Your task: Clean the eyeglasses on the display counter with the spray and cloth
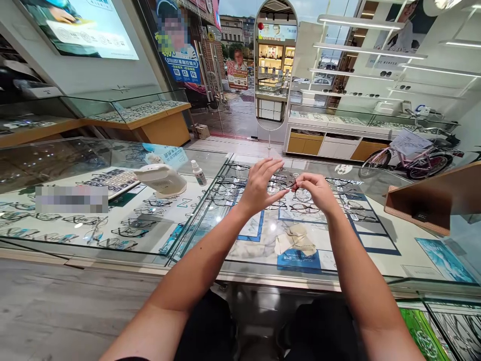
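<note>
Over the glass display counter (259, 273), my right hand (314, 191) pinches a pair of eyeglasses (284, 178) by its right side, thumb and fingers pressed together. My left hand (260, 186) is beside the other side of the eyeglasses, its fingers stretched out and its thumb apart. Whether the left fingers touch the frame I cannot tell. Several more glasses (303, 207) lie below and around both hands. Nearer to me, a crumpled beige cloth (295, 240) rests on the counter, partly over a blue card (298, 261).
Left of my hands stand a small white spray bottle (199, 173) and a white scanner-like device (161, 180). A brown wooden stand (417, 213) is at the right. Beyond are an oval mirror (276, 65), lit shelves (361, 22) and a parked bicycle (417, 148).
</note>
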`<state>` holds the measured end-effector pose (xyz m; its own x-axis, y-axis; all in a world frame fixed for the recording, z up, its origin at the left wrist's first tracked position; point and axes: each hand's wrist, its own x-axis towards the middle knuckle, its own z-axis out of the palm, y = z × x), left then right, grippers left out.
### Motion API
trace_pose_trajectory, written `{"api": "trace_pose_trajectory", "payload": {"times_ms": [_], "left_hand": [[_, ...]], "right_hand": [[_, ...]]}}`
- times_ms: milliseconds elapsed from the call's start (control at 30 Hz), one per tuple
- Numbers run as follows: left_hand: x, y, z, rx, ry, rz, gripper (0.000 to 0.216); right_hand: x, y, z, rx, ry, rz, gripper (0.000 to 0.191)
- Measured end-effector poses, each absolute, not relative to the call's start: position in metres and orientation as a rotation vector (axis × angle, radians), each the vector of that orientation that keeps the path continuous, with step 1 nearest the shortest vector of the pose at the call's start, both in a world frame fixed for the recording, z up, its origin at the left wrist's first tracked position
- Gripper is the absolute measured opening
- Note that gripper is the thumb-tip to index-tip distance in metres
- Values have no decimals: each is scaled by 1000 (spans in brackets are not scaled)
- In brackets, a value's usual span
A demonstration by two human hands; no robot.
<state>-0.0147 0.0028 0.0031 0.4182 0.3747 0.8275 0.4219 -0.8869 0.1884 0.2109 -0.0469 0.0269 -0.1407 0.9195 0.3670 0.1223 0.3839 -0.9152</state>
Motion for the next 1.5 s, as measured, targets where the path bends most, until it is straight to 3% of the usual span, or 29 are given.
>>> {"api": "trace_pose_trajectory", "payload": {"times_ms": [233,367,633,967,1500], "left_hand": [[-15,-1,6,-2602,-784,-1619,60],[-15,-1,7,-2494,-840,-1877,57],[-16,2,6,-2317,-1006,-2138,61],[-10,2,-2,-2367,-1070,-2168,64],[-7,-2,-2,-2324,-1148,-2156,62]], "right_hand": [[214,-49,29,-962,-1593,875,19],[217,-49,29,-954,-1526,715,22],[201,-53,21,-1034,-1537,270,70],[193,-53,14,-1122,-1489,194,56],[187,-50,7,-1159,-1384,241,60]]}}
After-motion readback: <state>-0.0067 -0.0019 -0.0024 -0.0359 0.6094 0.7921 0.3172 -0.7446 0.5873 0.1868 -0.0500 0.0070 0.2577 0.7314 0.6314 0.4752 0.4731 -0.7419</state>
